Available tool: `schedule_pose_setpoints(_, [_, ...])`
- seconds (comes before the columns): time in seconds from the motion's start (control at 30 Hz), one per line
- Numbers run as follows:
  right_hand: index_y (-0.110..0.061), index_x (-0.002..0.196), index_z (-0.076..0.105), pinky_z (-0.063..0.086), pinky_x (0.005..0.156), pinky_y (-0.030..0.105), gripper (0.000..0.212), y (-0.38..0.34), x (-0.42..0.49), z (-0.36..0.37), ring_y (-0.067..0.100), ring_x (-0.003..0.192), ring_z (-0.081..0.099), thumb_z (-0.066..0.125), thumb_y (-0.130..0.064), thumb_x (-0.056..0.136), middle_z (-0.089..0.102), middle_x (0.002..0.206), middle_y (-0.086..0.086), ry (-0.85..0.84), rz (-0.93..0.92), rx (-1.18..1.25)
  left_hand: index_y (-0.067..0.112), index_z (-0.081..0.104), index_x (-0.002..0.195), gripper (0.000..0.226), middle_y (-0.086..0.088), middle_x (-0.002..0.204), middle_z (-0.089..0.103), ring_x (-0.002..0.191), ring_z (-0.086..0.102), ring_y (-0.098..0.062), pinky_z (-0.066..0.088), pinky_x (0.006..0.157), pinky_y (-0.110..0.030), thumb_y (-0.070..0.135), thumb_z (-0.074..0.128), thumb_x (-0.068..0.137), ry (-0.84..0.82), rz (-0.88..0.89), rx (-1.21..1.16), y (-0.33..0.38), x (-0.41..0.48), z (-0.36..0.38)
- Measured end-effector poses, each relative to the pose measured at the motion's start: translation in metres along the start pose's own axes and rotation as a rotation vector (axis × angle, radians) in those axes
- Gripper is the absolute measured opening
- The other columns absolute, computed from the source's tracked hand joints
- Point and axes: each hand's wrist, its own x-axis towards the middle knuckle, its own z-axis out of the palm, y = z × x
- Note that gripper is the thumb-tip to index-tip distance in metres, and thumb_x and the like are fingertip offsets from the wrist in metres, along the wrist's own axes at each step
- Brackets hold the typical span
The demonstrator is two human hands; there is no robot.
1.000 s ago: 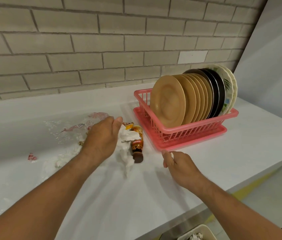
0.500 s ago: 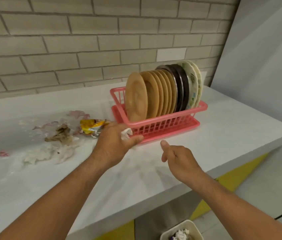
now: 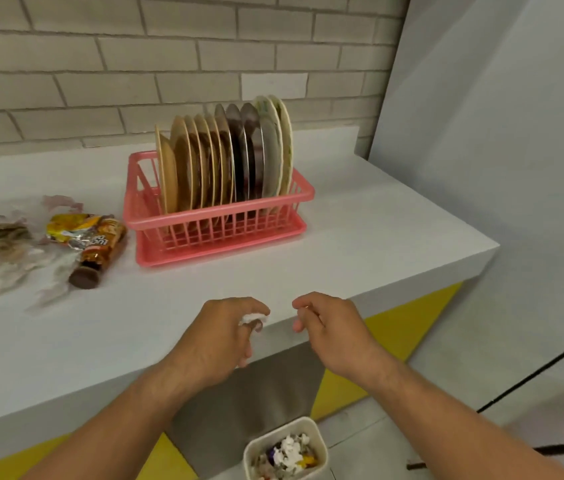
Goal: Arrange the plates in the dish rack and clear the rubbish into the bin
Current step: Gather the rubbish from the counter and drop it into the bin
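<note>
White worktop (image 3: 360,237) is carrying the pink rack (image 3: 218,216), mid-frame, its plates (image 3: 204,161) standing on edge to stay put. Rubbish (image 3: 90,237) is lying at left. Above the bin (image 3: 323,445), bottom centre, the left grip (image 3: 225,330) is pinching a crumpled white tissue (image 3: 254,318), likely for dropping; the right grip (image 3: 325,323) is hanging slack, empty.

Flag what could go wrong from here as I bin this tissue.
1. The tissue wad, in the grip of the left hand, sits above the counter edge, not over the bin; released now, it may miss.
2. The bottle lies on its side near the dish rack; a careless reach could roll it or bump the plates.
</note>
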Motion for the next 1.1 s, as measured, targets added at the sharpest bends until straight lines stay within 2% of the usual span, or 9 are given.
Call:
schedule_pose_setpoints(0.1, [-0.025,0.067,0.055,0.036,0.059,0.025,0.032,0.026,-0.011,-0.002,0.006,0.06,0.052,0.048,-0.027,0.098,0.058,0.063,-0.006,0.027,-0.059,-0.103,0.032,0.053,0.088,0.009,0.01,0.082,0.062,0.073,0.059,-0.008,0.05,0.068,-0.031,0.034,0.049,0.096,-0.107,0.092,0.113,0.004,-0.004,0.031])
schedule_pose_setpoints(0.27, [-0.021,0.052,0.039,0.032,0.056,0.032,0.052,0.094,-0.033,0.025,0.013,0.052,0.043,0.039,-0.044,0.099,0.043,0.051,-0.006,-0.013,0.109,-0.129,0.023,0.047,0.064,0.057,0.007,0.06,0.053,0.057,0.049,-0.009,0.034,0.051,-0.029,0.076,0.034,0.081,-0.224,0.016,0.329,-0.03,-0.015,0.096])
schedule_pose_setpoints(0.4, [-0.017,0.05,0.036,0.033,0.06,0.034,0.054,0.165,-0.056,0.065,0.025,0.062,0.051,0.037,-0.037,0.1,0.047,0.054,0.002,-0.071,0.242,-0.177,0.021,0.051,0.063,0.056,0.002,0.063,0.056,0.06,0.053,-0.013,0.044,0.056,-0.031,0.06,0.027,0.093,-0.241,-0.128,0.403,-0.08,-0.024,0.161])
schedule_pose_setpoints(0.57, [-0.022,0.055,0.036,0.042,0.062,0.031,0.049,0.255,-0.089,0.132,0.025,0.065,0.057,0.032,-0.038,0.101,0.055,0.063,0.003,-0.23,0.328,-0.264,0.021,0.053,0.077,0.021,0.0,0.08,0.064,0.076,0.061,-0.023,0.051,0.072,-0.035,0.02,0.045,0.096,-0.404,-0.152,0.38,-0.169,-0.041,0.247])
schedule_pose_setpoints(0.7, [-0.016,0.082,0.062,0.047,0.068,0.031,0.043,0.333,-0.099,0.197,0.025,0.077,0.062,0.031,-0.04,0.1,0.067,0.085,0.008,-0.336,0.296,-0.409,0.027,0.056,0.067,0.023,0.008,0.057,0.053,0.058,0.056,-0.02,0.041,0.056,-0.028,0.026,0.065,0.088,-0.439,-0.134,0.358,-0.227,-0.054,0.304])
schedule_pose_setpoints(0.8, [-0.018,0.095,0.064,0.042,0.067,0.029,0.04,0.391,-0.091,0.252,0.027,0.084,0.063,0.03,-0.039,0.1,0.067,0.095,0.007,-0.412,0.244,-0.525,0.024,0.049,0.067,0.036,0.009,0.038,0.028,0.045,0.045,-0.015,0.022,0.04,-0.017,0.022,0.086,0.068,-0.454,0.006,0.345,-0.268,-0.064,0.345])
schedule_pose_setpoints(0.87, [-0.017,0.101,0.064,0.044,0.071,0.03,0.037,0.428,-0.078,0.291,0.029,0.093,0.063,0.032,-0.036,0.101,0.067,0.102,0.007,-0.455,0.162,-0.603,0.029,0.046,0.073,0.029,0.009,0.039,0.031,0.046,0.041,-0.017,0.02,0.041,-0.017,0.038,0.072,0.081,-0.41,0.009,0.347,-0.303,-0.073,0.371])
schedule_pose_setpoints(0.97, [-0.012,0.107,0.062,0.046,0.08,0.034,0.034,0.474,-0.049,0.345,0.03,0.102,0.06,0.035,-0.031,0.1,0.065,0.109,0.011,-0.475,0.143,-0.615,0.025,0.036,0.05,0.054,0.0,0.047,0.038,0.05,0.038,-0.019,0.029,0.052,-0.028,0.065,0.036,0.088,-0.382,-0.174,0.402,-0.355,-0.09,0.404])
schedule_pose_setpoints(1.1, [-0.013,0.127,0.047,0.041,0.096,0.039,0.039,0.522,-0.021,0.396,0.029,0.119,0.046,0.045,-0.036,0.095,0.052,0.125,0.01,-0.556,0.247,-0.521,0.023,0.031,0.055,0.054,0.001,0.053,0.04,0.056,0.043,-0.019,0.033,0.053,-0.031,0.063,0.022,0.089,-0.353,-0.189,0.545,-0.387,-0.092,0.419])
